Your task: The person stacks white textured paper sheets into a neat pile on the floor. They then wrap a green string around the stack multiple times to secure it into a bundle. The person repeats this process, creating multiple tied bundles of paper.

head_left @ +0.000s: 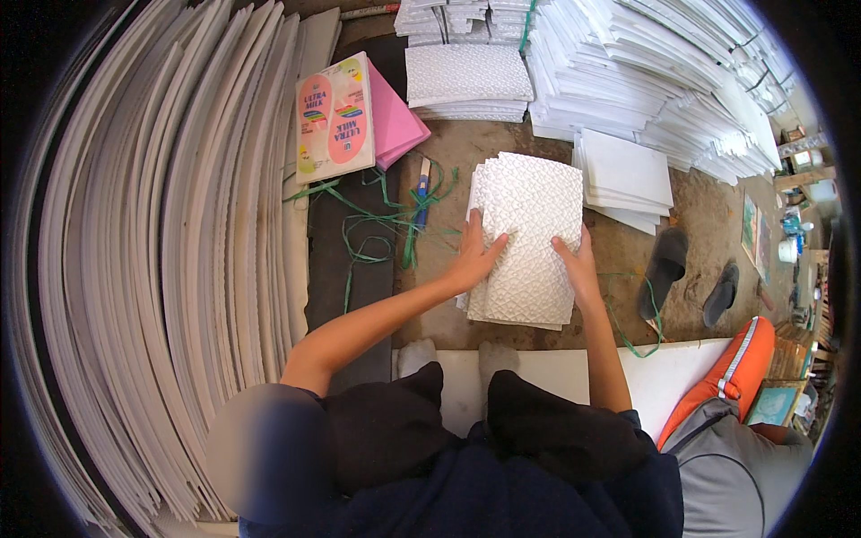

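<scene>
A stack of white sheets with a crinkled, embossed surface (529, 242) lies on the floor in front of my feet, its layers slightly uneven at the left and lower edges. My left hand (475, 255) grips its left side, thumb over the top sheet and fingers along the edge. On the opposite side my right hand (578, 264) holds the right edge, thumb also on top and the other fingers partly hidden. Between them the two hands hold the stack from both sides.
Tall stacked sheets (170, 224) line the left. Green twine (368, 215) and a blue cutter (422, 190) lie beside a printed pad (334, 117) and pink sheets (395, 121). White stacks (619, 81) stand behind; dark slippers (665, 269) and a person in grey (735, 466) are right.
</scene>
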`<state>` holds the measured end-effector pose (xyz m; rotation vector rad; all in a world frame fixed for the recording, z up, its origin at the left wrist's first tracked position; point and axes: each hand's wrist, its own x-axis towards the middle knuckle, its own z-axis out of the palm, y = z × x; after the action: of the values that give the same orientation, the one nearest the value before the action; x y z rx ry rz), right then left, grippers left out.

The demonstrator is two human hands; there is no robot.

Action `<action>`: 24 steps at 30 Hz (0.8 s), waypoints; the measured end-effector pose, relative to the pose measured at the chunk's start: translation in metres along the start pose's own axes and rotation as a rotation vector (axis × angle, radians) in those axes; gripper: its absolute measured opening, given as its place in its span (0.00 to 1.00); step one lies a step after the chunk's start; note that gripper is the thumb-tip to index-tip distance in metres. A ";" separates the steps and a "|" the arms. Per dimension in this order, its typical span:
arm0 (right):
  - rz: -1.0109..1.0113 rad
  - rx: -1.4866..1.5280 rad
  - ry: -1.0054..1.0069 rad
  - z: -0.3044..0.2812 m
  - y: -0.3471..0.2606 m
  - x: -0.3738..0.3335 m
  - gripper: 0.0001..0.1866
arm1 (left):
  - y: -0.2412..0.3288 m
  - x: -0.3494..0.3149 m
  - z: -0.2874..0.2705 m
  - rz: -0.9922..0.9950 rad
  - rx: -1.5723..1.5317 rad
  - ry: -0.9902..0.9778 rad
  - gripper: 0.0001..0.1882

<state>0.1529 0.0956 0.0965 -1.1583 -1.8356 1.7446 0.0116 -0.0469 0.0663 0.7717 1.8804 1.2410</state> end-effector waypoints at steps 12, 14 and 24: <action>-0.137 -0.576 0.037 0.016 0.019 0.013 0.52 | -0.002 0.008 0.007 0.179 -0.055 0.088 0.47; -0.018 -0.727 0.064 0.016 -0.020 0.006 0.53 | 0.008 0.014 -0.002 0.145 -0.036 0.144 0.44; -0.341 -1.059 0.099 0.041 -0.027 0.028 0.42 | -0.028 0.228 -0.150 0.208 0.451 0.564 0.31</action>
<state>0.0978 0.0926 0.1074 -1.0817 -2.7526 0.4473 -0.2396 0.0524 0.0206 0.9348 2.6555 1.2630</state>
